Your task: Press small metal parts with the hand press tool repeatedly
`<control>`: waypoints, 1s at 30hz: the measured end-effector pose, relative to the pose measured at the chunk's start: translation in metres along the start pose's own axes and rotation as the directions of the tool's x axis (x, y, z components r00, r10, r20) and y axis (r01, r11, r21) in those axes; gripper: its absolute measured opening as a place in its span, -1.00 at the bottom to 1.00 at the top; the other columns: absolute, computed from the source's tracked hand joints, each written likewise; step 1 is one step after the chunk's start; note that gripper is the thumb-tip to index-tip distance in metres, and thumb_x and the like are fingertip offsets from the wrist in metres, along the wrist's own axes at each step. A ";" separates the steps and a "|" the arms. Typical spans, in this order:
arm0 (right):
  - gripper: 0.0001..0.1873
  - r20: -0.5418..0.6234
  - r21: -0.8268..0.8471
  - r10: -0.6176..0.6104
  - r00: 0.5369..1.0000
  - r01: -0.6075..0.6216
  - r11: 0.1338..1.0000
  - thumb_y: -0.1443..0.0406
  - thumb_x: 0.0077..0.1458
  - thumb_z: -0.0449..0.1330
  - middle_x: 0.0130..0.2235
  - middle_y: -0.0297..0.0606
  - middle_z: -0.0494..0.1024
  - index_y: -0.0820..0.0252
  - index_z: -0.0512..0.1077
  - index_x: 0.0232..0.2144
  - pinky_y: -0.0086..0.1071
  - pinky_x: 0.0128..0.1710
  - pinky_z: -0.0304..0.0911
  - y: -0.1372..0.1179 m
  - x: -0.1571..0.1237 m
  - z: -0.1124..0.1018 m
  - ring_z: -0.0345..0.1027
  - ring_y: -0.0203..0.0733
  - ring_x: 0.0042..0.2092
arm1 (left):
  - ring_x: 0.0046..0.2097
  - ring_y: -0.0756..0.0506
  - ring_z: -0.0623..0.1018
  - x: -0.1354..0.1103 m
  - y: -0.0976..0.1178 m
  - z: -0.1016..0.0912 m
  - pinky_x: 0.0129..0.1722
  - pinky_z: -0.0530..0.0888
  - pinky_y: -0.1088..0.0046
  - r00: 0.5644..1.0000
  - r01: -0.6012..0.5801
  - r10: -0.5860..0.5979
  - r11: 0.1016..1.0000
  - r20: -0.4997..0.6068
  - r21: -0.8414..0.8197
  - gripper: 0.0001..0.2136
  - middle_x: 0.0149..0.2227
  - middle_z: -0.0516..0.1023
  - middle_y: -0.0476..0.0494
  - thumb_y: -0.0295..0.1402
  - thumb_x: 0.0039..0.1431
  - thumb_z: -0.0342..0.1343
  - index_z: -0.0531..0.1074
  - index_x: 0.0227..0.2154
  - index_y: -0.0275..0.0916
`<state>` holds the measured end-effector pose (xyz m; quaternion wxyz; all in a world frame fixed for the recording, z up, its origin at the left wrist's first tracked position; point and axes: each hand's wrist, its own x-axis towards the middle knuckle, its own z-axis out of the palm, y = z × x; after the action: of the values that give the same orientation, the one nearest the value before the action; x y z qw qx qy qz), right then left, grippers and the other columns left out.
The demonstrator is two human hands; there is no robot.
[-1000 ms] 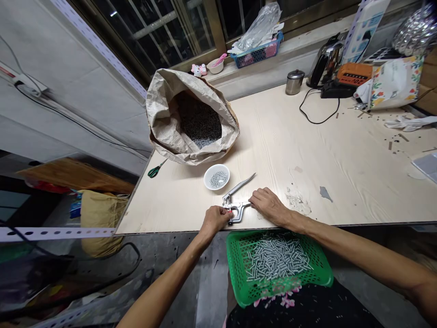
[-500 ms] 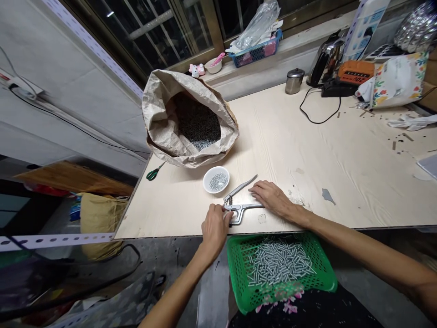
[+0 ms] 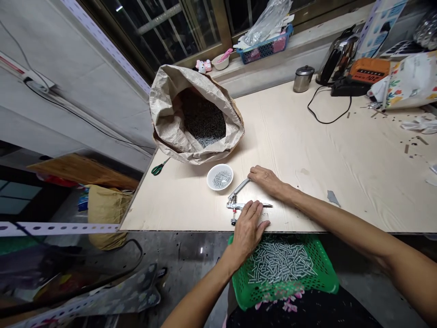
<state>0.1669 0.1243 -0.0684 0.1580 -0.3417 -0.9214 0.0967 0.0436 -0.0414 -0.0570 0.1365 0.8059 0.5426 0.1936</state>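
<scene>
A grey metal plier-like hand tool (image 3: pixel 240 206) with a spring and two spread handles lies at the table's front edge. A small red part shows at its front end. My left hand (image 3: pixel 249 225) rests over its lower arm, fingers bent across the metal and thumb apart, covering its middle. My right hand (image 3: pixel 268 180) is closed on the tip of the raised upper handle. Beside the tool stands a white bowl (image 3: pixel 220 177) of small silvery pins. Below the table edge, a green basket (image 3: pixel 239 287) on the lap holds many silvery metal pieces.
A large paper sack (image 3: pixel 164 114) of dark metal pieces stands behind the bowl. Green-handled scissors (image 3: pixel 157 169) lie at the left edge. Farther back are a metal canister (image 3: pixel 303 79), a kettle (image 3: pixel 337 57) and an orange-black battery device (image 3: pixel 368 70) with a cord.
My left hand has moved right from the tool's front end onto its lower arm. My right hand has come up onto the upper handle's tip. The view has shifted slightly.
</scene>
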 end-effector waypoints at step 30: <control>-0.91 -0.083 -0.007 -0.074 0.994 0.074 0.997 0.32 0.24 0.08 -0.31 -0.30 0.41 0.16 0.30 -0.35 -0.32 -0.32 -0.01 -0.026 -0.066 0.003 0.18 -0.19 -0.29 | -0.32 -0.09 0.53 -0.008 -0.006 -0.090 -0.33 0.33 0.45 0.773 0.548 -0.535 0.834 0.341 0.067 -0.89 -0.37 0.59 -0.11 -0.35 0.07 0.13 0.53 -0.40 -0.22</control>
<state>0.1973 0.0608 -0.0784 0.1988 -0.3114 -0.9262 0.0747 -0.0057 -0.0452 0.0191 0.2937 0.6340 0.7153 0.0112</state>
